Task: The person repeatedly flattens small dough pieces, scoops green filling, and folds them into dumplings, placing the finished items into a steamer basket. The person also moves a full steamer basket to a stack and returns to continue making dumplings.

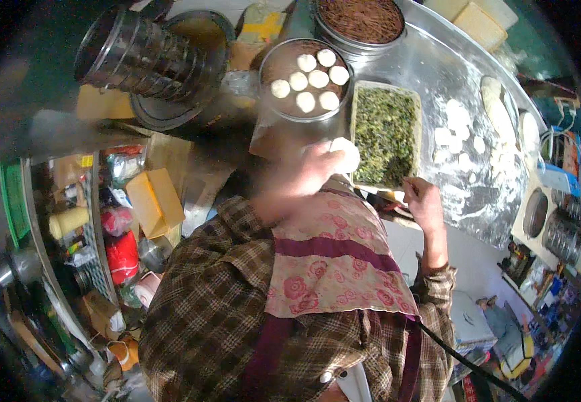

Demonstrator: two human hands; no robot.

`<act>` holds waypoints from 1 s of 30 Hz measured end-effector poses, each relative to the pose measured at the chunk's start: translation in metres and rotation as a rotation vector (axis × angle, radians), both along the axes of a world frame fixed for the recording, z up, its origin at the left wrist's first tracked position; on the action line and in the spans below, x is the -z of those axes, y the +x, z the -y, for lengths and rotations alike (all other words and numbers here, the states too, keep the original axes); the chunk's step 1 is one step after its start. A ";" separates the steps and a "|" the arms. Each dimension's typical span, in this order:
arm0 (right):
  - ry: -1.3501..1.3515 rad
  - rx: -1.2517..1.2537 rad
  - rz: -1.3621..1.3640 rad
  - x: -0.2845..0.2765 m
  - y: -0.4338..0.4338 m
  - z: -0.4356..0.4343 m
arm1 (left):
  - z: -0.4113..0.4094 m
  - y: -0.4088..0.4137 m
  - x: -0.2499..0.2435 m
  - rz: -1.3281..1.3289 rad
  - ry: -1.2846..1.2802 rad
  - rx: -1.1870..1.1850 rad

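Note:
My left hand (303,168), blurred, holds a round white piece of dough (345,156) at its fingertips, beside the left edge of a rectangular container of chopped green filling (386,133). My right hand (422,201) is at the container's near right corner with its fingers curled; whether something is between them cannot be told. Beyond my left hand, a round steamer tray (304,118) with a brown lining holds several round white dough pieces (318,79). Small dough pieces (455,123) and a long dough roll (496,108) lie on the floured metal table (471,226) to the right.
A stack of round steamers with brown strands (360,20) stands at the back. At the upper left are a ribbed metal cylinder (144,55) and a large round pan (227,32). Shelves with bags and a cardboard box (155,203) stand at left. A dark cable (466,359) crosses the lower right.

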State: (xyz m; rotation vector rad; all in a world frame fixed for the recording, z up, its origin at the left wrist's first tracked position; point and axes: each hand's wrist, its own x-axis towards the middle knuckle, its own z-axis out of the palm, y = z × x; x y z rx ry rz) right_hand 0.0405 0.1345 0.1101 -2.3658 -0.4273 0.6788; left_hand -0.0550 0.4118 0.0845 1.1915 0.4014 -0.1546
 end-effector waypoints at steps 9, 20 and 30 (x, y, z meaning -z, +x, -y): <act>0.209 0.310 -0.166 0.020 -0.015 0.016 | 0.006 0.018 0.013 0.098 0.183 0.055; 0.380 0.431 -0.214 -0.015 -0.018 0.008 | 0.027 0.034 0.012 0.016 0.052 -0.036; 0.104 0.182 0.208 -0.019 -0.038 -0.011 | 0.046 0.063 0.008 0.054 -0.020 0.133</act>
